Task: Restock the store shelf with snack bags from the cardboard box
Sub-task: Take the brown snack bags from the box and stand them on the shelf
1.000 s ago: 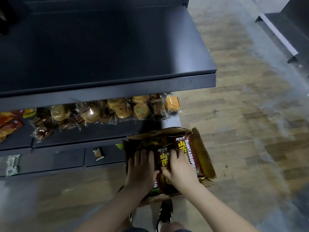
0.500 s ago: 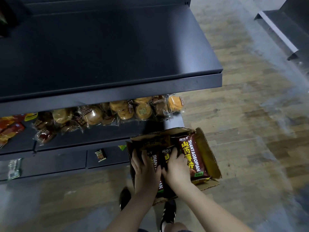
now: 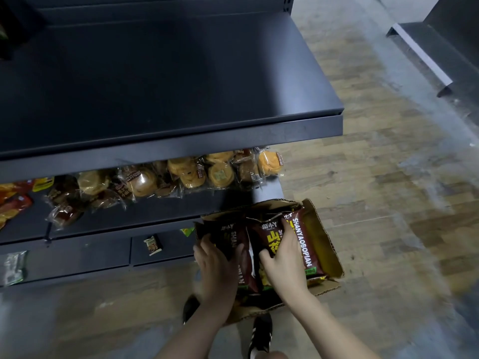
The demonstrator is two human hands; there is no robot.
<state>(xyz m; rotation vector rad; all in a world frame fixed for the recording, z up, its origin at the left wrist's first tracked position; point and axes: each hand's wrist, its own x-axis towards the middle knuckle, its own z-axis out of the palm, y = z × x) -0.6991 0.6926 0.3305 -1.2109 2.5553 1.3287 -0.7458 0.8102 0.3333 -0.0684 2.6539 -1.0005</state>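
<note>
Both hands (image 3: 248, 265) curl around snack bags (image 3: 300, 242) inside the cardboard box (image 3: 324, 237).

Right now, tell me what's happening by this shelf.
A person is crouched over the cardboard box on the floor. The left hand grips one dark red snack bag; the right hand grips a neighbouring bag. Both bags are still in the box. The upper shelf is bare, with pastries below.

A worn wood-plank floor (image 3: 375, 177), greyed with pale dusty streaks, runs beside dark metal store shelving (image 3: 155, 81), and the base of another dark shelving unit (image 3: 425, 53) stands at the upper right.
</note>
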